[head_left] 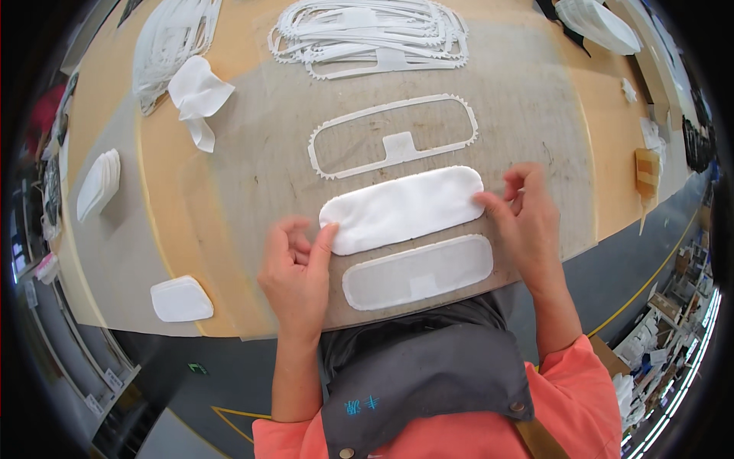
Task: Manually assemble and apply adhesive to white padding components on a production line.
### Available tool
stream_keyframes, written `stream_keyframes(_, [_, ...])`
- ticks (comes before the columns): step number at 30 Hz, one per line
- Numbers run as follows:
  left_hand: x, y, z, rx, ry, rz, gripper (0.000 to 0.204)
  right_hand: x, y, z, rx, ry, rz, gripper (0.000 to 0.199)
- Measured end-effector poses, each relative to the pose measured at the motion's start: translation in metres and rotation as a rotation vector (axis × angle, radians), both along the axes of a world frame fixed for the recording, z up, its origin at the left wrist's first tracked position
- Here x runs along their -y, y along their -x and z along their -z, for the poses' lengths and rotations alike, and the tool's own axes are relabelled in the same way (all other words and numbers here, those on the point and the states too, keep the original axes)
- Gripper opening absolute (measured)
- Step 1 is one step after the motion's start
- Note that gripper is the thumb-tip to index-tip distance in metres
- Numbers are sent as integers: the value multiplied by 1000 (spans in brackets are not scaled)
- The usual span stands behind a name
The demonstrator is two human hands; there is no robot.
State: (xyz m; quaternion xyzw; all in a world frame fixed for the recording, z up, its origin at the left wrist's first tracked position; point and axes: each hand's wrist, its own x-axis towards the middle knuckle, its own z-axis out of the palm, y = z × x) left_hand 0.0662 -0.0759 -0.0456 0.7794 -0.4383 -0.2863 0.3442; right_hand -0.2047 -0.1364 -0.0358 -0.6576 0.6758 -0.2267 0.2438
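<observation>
A white rounded-oblong cloth pad (pixel 401 208) lies on the table between my two hands. My left hand (pixel 297 268) has its thumb on the pad's left end, the fingers bent and apart from the thumb. On the opposite end rests the thumb of my right hand (pixel 529 210), whose fingers curl in the air beside the pad. Just below it, near the table edge, lies a thin translucent white oblong piece (pixel 418 274) with a small tab shape. Beyond the pad is a flat white toothed-edge frame (pixel 315 157) with a tab on its near side.
Several similar frames lie in a loose pile (pixel 367 38) at the far side. Crumpled white cloth (pixel 200 92) and more frames (pixel 172 46) are far left. Folded white pads (pixel 99 183) and a single white pad (pixel 182 299) lie at left. White pieces (pixel 596 24) sit far right.
</observation>
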Motion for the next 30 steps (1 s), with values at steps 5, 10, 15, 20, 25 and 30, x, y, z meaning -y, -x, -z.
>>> stream_keyframes(5, [-5,-18,-18,178,113,-3,29,2,19,-12,-61,334,-77,52])
stream_keyframes(10, [-2,21,-10,541,243,669,60,-17,-34,-10,-348,165,-670,100])
stream_keyframes(15, [-8,26,17,637,32,812,83,-18,-35,22,-483,109,-726,102])
stream_keyframes(20, [-27,-15,15,653,-87,631,88,-12,8,24,-611,129,-569,103])
stream_keyframes(25, [-52,-43,8,578,-65,404,87,-3,-27,-25,-310,399,-580,61])
stream_keyframes(30, [-73,-42,8,540,21,326,80,2,-90,-6,-219,345,-955,22])
